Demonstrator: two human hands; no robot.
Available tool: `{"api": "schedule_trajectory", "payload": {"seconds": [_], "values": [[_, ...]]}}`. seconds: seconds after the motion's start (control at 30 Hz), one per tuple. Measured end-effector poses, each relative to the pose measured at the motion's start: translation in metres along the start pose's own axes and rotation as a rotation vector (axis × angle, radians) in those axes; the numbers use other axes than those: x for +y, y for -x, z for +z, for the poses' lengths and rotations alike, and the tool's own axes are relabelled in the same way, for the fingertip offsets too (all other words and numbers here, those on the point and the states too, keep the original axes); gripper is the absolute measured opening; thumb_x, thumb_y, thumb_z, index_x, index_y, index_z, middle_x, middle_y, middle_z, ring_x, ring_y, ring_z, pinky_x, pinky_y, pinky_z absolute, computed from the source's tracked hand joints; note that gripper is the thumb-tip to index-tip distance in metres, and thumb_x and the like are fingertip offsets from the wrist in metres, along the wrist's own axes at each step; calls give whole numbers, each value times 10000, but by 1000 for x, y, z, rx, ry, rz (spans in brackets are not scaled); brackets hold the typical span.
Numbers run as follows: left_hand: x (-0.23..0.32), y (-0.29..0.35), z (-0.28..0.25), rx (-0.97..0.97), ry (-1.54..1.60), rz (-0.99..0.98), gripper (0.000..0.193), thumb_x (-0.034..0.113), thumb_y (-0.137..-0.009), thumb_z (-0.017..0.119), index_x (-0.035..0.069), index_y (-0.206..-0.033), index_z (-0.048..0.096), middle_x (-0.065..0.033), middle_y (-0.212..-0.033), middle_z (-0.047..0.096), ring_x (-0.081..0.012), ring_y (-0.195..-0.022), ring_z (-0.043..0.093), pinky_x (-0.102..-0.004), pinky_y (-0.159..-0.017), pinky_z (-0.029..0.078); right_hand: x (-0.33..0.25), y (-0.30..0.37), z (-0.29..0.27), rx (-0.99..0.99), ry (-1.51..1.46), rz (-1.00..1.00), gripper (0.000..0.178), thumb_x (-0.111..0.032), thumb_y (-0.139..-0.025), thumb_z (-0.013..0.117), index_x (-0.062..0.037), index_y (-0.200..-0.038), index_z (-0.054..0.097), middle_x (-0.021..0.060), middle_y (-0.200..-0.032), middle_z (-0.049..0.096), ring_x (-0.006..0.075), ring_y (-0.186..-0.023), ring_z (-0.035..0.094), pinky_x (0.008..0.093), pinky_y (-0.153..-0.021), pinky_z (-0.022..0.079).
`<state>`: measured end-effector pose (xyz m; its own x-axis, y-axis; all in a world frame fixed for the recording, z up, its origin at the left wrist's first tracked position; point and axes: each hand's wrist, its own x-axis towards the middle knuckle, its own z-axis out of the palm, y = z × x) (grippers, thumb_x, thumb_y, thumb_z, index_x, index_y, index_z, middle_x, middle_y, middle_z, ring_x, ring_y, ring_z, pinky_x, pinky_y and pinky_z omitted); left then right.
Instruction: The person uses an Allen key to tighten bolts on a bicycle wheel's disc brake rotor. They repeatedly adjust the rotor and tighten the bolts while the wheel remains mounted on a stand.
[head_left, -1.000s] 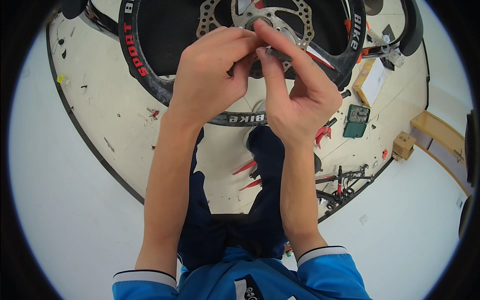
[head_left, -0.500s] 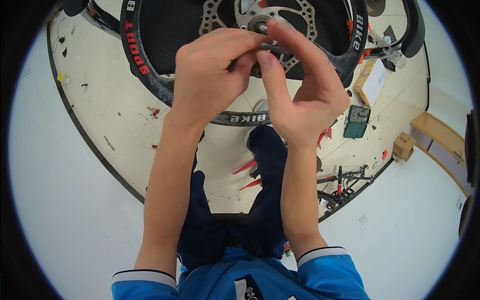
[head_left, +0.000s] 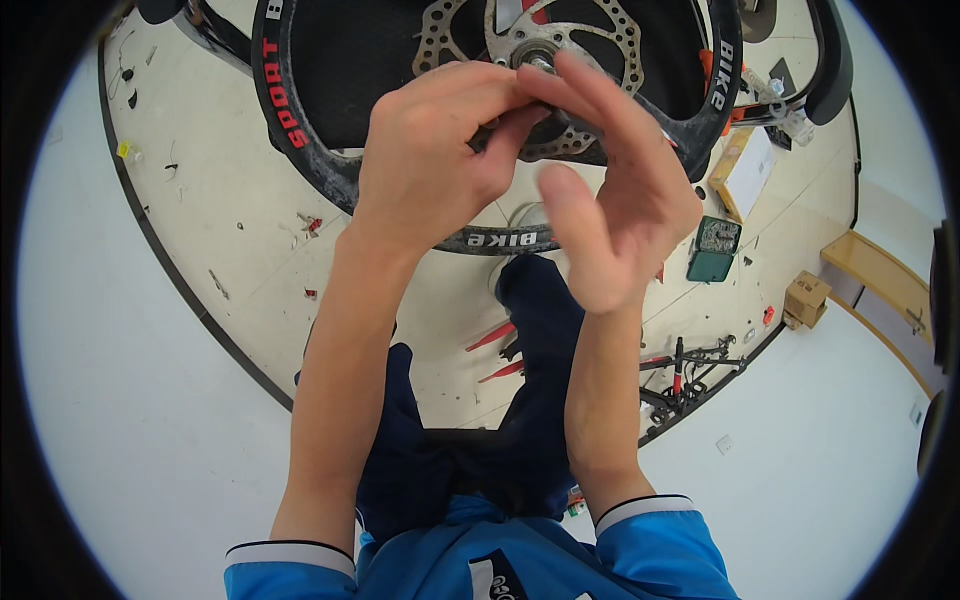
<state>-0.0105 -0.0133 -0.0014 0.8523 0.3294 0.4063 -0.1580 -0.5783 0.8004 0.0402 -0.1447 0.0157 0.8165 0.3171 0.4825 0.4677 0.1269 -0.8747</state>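
A black bicycle wheel [head_left: 322, 172] lies in front of me, with a drilled metal brake disc [head_left: 630, 62] around its hub [head_left: 533, 52]. Over the near side of the disc, my left hand [head_left: 425, 150] is closed in a pinch. Between its thumb and index finger is a small, thin grey metal piece, now almost wholly hidden by the fingers. My right hand [head_left: 645, 200] is open, its thumb held well apart and blurred. The fingertips of that hand reach to the left fingertips beside the hub, where I cannot tell whether they touch the piece.
A green case [head_left: 710, 264] of small parts lies open on the floor at right, near a white-topped box [head_left: 748, 172]. Farther right are a cardboard box [head_left: 806, 298] and a black bicycle frame [head_left: 685, 385]. Red parts [head_left: 492, 337] lie by my legs.
My right thumb has swung away from the metal piece, down toward me. My left fingers now cover most of the piece. The wheel appears slightly farther right in the picture.
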Motion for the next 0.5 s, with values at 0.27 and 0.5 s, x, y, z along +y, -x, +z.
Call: {"api": "schedule_trajectory", "payload": {"seconds": [0.27, 0.5], "values": [[-7, -2, 5, 34, 35, 100, 163, 14, -760, 764, 38, -921, 751, -67, -899, 752, -233, -776, 709, -303, -673, 561, 7, 4, 1, 32, 131, -168, 230, -36, -781, 842, 40, -972, 741, 103, -897, 760, 181, -766, 725, 253, -705, 570], [-10, 0, -1, -26, 24, 89, 220, 22, -745, 777, 29, -964, 764, -72, -978, 776, -226, -860, 737, -289, -727, 574, 4, 3, 11, 86, 464, -379, 171, -33, -772, 841, 2, -879, 712, 66, -781, 719, 208, -652, 693, 260, -579, 553]]}}
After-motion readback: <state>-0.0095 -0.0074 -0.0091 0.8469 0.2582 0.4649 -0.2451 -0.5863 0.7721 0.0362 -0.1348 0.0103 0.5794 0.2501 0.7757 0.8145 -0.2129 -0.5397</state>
